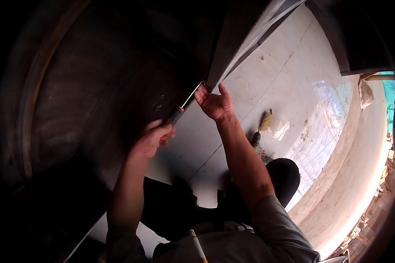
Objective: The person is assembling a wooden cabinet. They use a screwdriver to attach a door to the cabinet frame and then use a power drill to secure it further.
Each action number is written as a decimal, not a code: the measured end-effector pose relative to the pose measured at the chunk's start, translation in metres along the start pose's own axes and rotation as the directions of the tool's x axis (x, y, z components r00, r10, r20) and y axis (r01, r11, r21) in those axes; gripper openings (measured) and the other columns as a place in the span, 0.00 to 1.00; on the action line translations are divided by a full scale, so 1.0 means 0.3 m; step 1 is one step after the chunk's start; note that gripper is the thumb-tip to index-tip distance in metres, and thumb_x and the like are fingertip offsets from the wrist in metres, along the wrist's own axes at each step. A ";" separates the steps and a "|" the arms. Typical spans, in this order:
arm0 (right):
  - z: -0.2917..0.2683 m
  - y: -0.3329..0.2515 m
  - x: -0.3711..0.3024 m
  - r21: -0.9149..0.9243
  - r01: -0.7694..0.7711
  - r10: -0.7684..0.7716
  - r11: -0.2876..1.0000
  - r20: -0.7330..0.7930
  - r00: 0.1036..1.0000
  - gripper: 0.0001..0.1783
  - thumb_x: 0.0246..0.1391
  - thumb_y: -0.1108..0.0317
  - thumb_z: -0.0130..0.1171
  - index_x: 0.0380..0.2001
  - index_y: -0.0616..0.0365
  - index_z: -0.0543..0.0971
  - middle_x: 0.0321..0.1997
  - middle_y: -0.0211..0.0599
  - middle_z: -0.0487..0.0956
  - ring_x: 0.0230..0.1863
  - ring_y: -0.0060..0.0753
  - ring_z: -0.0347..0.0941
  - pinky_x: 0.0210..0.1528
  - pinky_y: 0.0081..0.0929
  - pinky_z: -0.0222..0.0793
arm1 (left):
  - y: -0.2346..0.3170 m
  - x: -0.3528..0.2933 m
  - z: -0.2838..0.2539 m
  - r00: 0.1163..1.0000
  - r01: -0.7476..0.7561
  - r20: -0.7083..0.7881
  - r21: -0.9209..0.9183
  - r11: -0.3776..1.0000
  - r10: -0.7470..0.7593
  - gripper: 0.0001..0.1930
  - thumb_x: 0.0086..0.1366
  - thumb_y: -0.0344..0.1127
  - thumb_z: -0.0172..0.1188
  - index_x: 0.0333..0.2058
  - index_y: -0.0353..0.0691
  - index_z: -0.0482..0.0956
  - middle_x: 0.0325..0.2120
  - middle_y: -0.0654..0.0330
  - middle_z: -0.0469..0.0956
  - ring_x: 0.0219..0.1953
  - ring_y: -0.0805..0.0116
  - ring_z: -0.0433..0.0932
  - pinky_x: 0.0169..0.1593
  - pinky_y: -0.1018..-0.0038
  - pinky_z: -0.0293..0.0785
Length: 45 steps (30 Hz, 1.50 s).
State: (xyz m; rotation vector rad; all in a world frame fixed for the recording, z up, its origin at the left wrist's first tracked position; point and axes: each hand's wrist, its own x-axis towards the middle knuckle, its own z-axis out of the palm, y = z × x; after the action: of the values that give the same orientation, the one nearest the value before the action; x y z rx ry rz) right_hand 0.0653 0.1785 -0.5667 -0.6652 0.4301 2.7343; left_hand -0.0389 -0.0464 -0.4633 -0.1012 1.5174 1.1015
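My left hand (152, 139) is closed round the red and black handle of a screwdriver (176, 116). The tool slants up to the right, and its thin metal shaft ends by the lower edge of a dark upright panel (219, 61). Right beside that tip is my right hand (214, 103), palm up, with the thumb spread away from the fingers. Its fingertips are at the panel's edge, and whether they touch a small part there I cannot tell. Several small brass-coloured pieces, perhaps screws (158, 106), lie on the dark surface to the left.
On the pale tiled floor (245, 96) to the right are a power drill (256, 141) and a clear plastic bag (278, 127) with something yellowish beside it. A dark wooden piece (342, 52) juts in at upper right. A cigarette (198, 246) shows at the lower edge.
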 end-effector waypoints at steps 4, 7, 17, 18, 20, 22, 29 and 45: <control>-0.004 0.002 0.000 -0.018 -0.005 0.005 1.000 0.024 1.000 0.32 0.59 0.48 0.55 0.51 0.69 0.68 0.47 0.46 0.76 0.50 0.45 0.74 0.59 0.45 0.68 | -0.039 -0.001 0.075 0.813 -0.198 -0.188 0.801 0.564 0.552 0.19 0.60 0.37 0.61 0.48 0.36 0.72 0.37 0.47 0.79 0.44 0.53 0.79 0.43 0.66 0.74; -0.016 -0.009 0.008 -0.007 -0.008 0.008 1.000 0.014 1.000 0.31 0.60 0.48 0.53 0.51 0.68 0.68 0.46 0.45 0.76 0.49 0.44 0.74 0.58 0.45 0.69 | -0.039 -0.009 0.091 0.572 -0.289 -0.100 0.904 0.314 0.814 0.17 0.60 0.34 0.62 0.46 0.32 0.73 0.35 0.52 0.79 0.37 0.61 0.80 0.37 0.66 0.74; 0.021 0.010 -0.005 -0.018 0.009 -0.009 1.000 -0.013 1.000 0.30 0.60 0.47 0.52 0.48 0.67 0.70 0.47 0.45 0.76 0.50 0.44 0.74 0.59 0.43 0.68 | -0.010 -0.010 0.057 0.999 -0.016 -0.031 0.109 0.994 0.019 0.15 0.64 0.41 0.60 0.45 0.37 0.76 0.37 0.60 0.80 0.35 0.72 0.76 0.32 0.73 0.71; 0.017 0.012 -0.005 -0.034 0.012 -0.012 0.999 -0.001 1.000 0.30 0.60 0.46 0.52 0.48 0.67 0.70 0.47 0.45 0.76 0.50 0.43 0.74 0.59 0.43 0.68 | -0.041 -0.001 0.070 0.923 -0.274 -0.140 0.415 0.868 0.358 0.16 0.63 0.39 0.61 0.45 0.36 0.75 0.37 0.57 0.80 0.36 0.68 0.77 0.33 0.71 0.72; 0.009 0.013 -0.003 -0.051 0.016 -0.016 0.999 0.008 1.000 0.31 0.61 0.45 0.50 0.47 0.67 0.70 0.47 0.45 0.76 0.50 0.43 0.73 0.60 0.43 0.67 | -0.085 0.017 0.094 0.468 -0.413 0.002 0.885 0.216 0.884 0.17 0.59 0.36 0.63 0.45 0.34 0.74 0.36 0.53 0.80 0.36 0.60 0.79 0.36 0.67 0.75; 0.003 0.010 0.000 -0.051 0.019 -0.019 0.998 0.002 1.000 0.32 0.61 0.42 0.47 0.47 0.66 0.70 0.47 0.45 0.76 0.51 0.44 0.73 0.60 0.43 0.67 | -0.073 0.012 0.093 0.510 -0.464 -0.016 0.837 0.290 0.860 0.21 0.57 0.32 0.65 0.47 0.32 0.72 0.34 0.48 0.79 0.36 0.52 0.80 0.40 0.65 0.76; 0.033 0.023 -0.012 -0.087 0.038 -0.041 0.995 -0.034 0.999 0.36 0.64 0.39 0.36 0.48 0.66 0.69 0.48 0.45 0.76 0.52 0.44 0.72 0.61 0.43 0.66 | -0.002 0.017 0.073 0.946 -0.271 -0.116 0.230 0.935 0.303 0.20 0.60 0.42 0.63 0.46 0.37 0.75 0.29 0.54 0.79 0.30 0.63 0.79 0.32 0.66 0.76; 0.020 0.021 -0.011 -0.034 0.033 -0.032 0.999 0.006 0.999 0.32 0.64 0.42 0.41 0.48 0.67 0.70 0.48 0.45 0.76 0.52 0.43 0.73 0.61 0.42 0.66 | 0.002 0.067 0.056 0.975 0.196 0.171 -0.358 0.913 -0.142 0.18 0.63 0.48 0.59 0.46 0.42 0.79 0.24 0.60 0.76 0.18 0.69 0.72 0.20 0.75 0.67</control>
State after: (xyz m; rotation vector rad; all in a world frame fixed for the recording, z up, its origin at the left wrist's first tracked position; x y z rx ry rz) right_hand 0.0637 0.1743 -0.5587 -0.6673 0.3685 2.7180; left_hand -0.0332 -0.0247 -0.4767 -0.4024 1.1345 1.2181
